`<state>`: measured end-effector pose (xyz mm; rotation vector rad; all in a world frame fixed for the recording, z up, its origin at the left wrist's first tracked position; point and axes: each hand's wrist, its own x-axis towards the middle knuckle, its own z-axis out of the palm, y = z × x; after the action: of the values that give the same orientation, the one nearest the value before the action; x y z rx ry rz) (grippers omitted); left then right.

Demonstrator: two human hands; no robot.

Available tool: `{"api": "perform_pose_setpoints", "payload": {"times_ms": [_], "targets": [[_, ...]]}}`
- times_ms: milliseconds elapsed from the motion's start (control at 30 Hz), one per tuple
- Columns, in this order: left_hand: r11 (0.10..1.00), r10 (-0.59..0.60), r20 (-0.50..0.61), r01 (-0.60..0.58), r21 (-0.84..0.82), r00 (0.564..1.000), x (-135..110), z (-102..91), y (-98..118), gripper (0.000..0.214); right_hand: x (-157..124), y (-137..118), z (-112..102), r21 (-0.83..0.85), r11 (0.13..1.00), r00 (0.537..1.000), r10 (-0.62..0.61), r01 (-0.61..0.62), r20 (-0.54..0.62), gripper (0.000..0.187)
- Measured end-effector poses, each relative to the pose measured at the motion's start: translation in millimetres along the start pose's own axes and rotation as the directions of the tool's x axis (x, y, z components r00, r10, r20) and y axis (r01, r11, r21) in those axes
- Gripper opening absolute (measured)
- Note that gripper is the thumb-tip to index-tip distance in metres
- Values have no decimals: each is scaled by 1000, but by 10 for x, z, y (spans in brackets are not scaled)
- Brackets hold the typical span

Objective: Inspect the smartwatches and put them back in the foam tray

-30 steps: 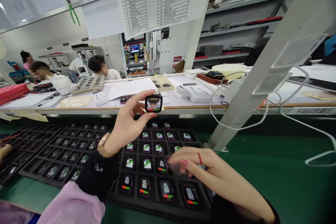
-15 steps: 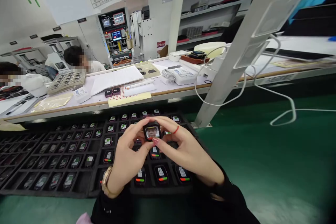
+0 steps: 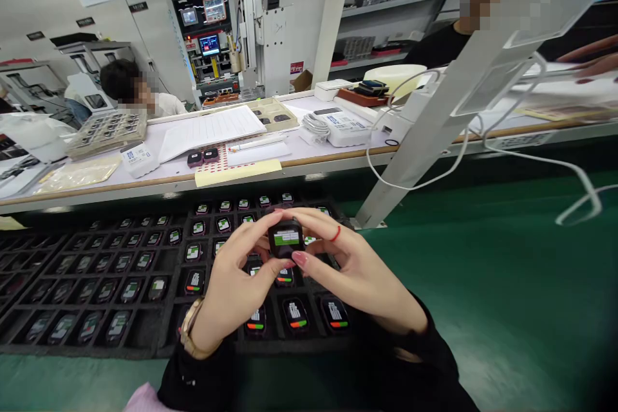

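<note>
Between my two hands is a small square smartwatch body, held upright with its lit screen facing me. Its screen shows green and white blocks. My left hand grips its left side, fingers along the top and thumb at the lower edge. From the right, my right hand closes on it the same way, thumb at the lower right corner. Below them lies a black compartment tray of similar watches, such as one watch with a red and green bar on its screen. My hands hide part of the tray.
More black trays with watches spread to the left. Beyond runs a workbench with papers, two small watches and a white cable. A slanted metal post stands at right. Other people are behind the bench.
The watch screen has gone from a camera-like picture of a person to green and white blocks. The view has shifted slightly, and another person now shows behind the post at upper right.
</note>
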<state>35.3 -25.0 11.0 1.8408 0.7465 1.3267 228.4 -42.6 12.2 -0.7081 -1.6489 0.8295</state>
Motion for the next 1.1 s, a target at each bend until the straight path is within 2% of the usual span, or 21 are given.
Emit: {"api": "perform_pose_setpoints", "payload": {"times_ms": [67,133,233,300,400,533,600,767,1100], "targets": [[1000,20,-6,-20,9,1000,12,-2,-10,67,18,3,1,7,1000,999,10,-9,-33,53],[999,26,-19,-26,24,999,19,-5,-21,68,38,5,13,10,1000,989,20,-18,-150,38],[998,13,-49,-10,63,999,21,-12,-29,66,49,-2,41,34,999,914,41,-30,-404,24],[996,0,-71,6,90,997,20,-15,-30,64,40,-19,60,77,997,872,54,-19,-487,27],[995,-30,-92,38,94,995,23,-12,-35,62,19,-53,90,143,989,887,85,-22,-453,40],[995,-51,-106,60,83,993,35,9,-52,61,26,-67,146,95,995,935,26,8,-353,22],[994,-65,-105,74,84,992,39,21,-53,60,40,-56,176,56,998,934,7,14,-358,20],[992,-64,-94,73,103,994,37,36,-27,61,50,-26,220,42,992,913,127,-120,-389,8],[991,-18,-90,30,134,996,28,39,-30,60,74,-1,244,59,992,898,124,-110,-421,8]]}}
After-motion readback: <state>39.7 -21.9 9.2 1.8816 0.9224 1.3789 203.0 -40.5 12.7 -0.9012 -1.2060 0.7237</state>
